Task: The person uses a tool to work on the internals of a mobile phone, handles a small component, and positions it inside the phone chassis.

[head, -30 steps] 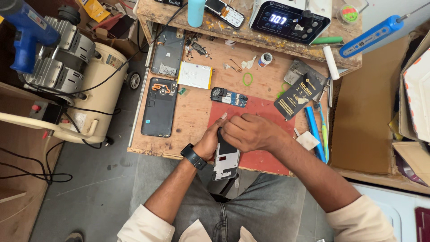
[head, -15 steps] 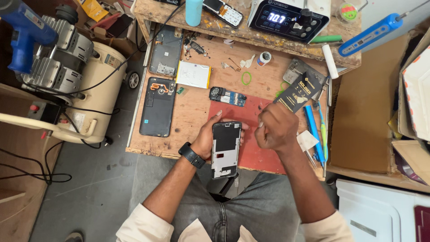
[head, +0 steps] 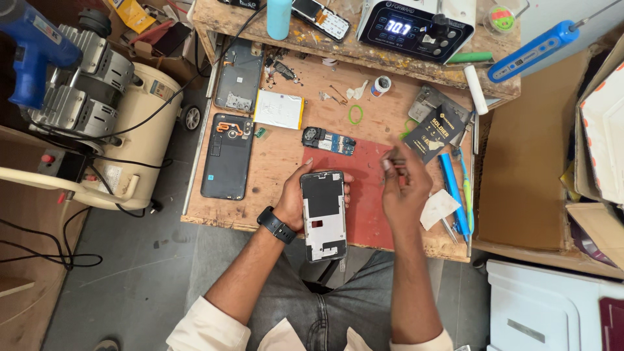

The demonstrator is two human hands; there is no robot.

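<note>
Rough scuffed wooden bench [head: 286,162], matt red rubbery mat [head: 367,195], metal-and-plastic phone frame [head: 323,214], glossy black back cover [head: 227,156]

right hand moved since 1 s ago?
Yes. The right hand has lifted off the phone frame and gone right and up over the red mat, toward the black packet.

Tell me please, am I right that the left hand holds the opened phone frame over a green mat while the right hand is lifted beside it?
Not quite: the mat is red, as the head view shows. The left hand does hold the phone frame, with the right hand lifted beside it.
</note>
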